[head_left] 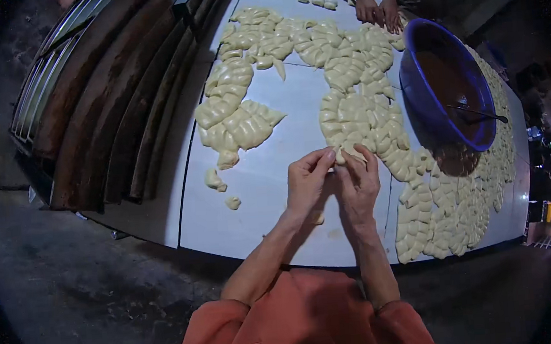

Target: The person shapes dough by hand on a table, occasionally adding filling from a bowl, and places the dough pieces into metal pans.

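Nearest the camera, two bare forearms rise out of orange sleeves (301, 328) over the pale tabletop (258, 193). The left hand (307, 184) and the right hand (358, 181) meet side by side, and the grip of each is pressed together, the fingertips of both pinching one small piece of pale dough (341, 156) between them, just above the tabletop's near part. A few loose dough bits (215, 180) lie to the left. Beyond the hands, many folded dough pieces (355, 117) lie packed in wide patches across the tabletop. To the right stands a blue bowl (414, 86) with brown filling and a spoon (478, 114) in it. At the far edge another person's hands (377, 10) rest on the dough. Long dark trays (108, 101) are stacked on the left.
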A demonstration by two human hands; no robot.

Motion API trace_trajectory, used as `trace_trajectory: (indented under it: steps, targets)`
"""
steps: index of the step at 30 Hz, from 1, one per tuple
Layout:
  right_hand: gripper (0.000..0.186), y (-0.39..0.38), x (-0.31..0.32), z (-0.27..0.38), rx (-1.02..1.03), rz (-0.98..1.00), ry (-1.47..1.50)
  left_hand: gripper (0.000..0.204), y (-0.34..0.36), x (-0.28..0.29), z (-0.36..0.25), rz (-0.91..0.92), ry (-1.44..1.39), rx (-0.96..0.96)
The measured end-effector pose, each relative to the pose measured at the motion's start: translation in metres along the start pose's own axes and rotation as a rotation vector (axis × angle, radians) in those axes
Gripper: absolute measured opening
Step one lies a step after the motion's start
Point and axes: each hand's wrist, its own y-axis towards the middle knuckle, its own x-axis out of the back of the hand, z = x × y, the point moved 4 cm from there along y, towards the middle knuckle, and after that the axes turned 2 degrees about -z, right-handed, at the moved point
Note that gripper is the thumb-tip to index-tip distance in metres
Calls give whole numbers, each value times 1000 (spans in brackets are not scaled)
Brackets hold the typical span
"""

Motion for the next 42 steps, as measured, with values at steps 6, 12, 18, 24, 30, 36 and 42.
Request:
trace_trajectory:
  steps: [6,12,18,24,30,36,42]
  targets:
    - [15,-4,-14,-14,-295,4,335,29,5,8,-19,168,209,-35]
    - [26,-15,-14,12,-493,278,661,33,8,26,-50,213,338,135]
    - [34,-11,-13,-11,33,119,437,27,-10,16,-55,340,256,6]
    - [20,-18,-18,-6,152,-88,163,24,-12,18,-46,356,446,65]
    - [14,-19,-11,-8,60,-58,111,28,-29,18,-33,345,368,85]
    - [16,-38,-6,25,-163,61,288,32,-28,44,-30,230,437,55]
    - [29,-47,4,13,22,419,72,51,-52,48,-42,283,869,64]
